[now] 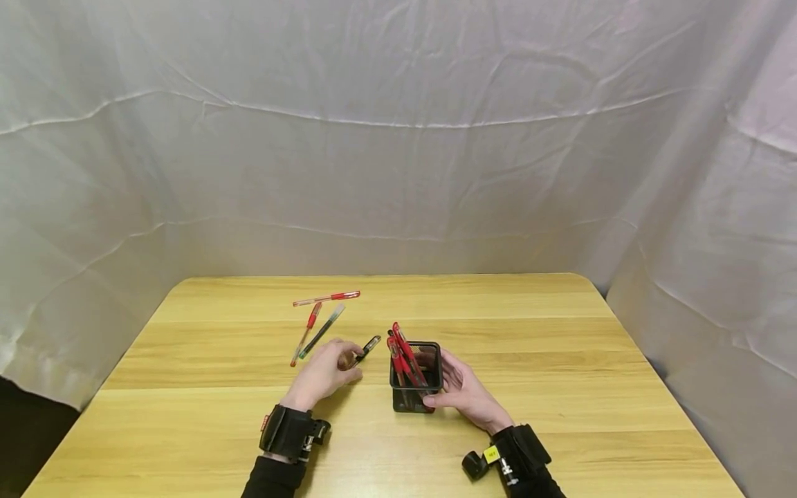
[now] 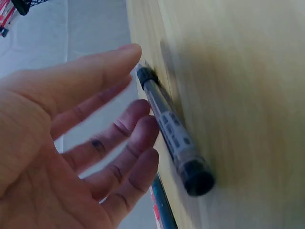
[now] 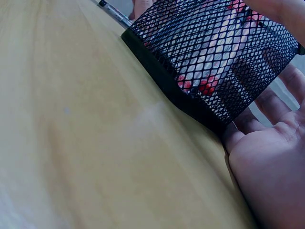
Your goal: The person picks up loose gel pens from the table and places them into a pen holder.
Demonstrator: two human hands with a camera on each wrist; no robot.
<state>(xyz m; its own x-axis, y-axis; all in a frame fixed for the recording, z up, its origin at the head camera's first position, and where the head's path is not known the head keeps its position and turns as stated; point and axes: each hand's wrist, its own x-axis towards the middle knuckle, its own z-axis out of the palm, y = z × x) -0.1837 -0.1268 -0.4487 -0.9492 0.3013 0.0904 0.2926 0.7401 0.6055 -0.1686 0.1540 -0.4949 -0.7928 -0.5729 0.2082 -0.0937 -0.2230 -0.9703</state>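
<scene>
A black pen (image 2: 167, 119) lies on the table, its clear barrel bearing a printed label. My left hand (image 1: 326, 370) is over it, thumb apart from the fingers; in the left wrist view the fingertips (image 2: 145, 126) come right up beside the barrel. On the right, a black mesh pen holder (image 1: 414, 400) stands upright on the table. With thumb in front and fingers round the far side, my right hand (image 1: 467, 394) holds it. Several red pens (image 1: 405, 353) lean inside it toward the left, and they show through the mesh (image 3: 205, 52) in the right wrist view.
Beyond my left hand lie a red pen (image 1: 326, 299) placed crosswise, a second red pen (image 1: 306, 334) at a slant, and a dark pen with a green end (image 1: 322, 332). The wooden table (image 1: 529, 332) ends at a grey cloth backdrop (image 1: 398, 173).
</scene>
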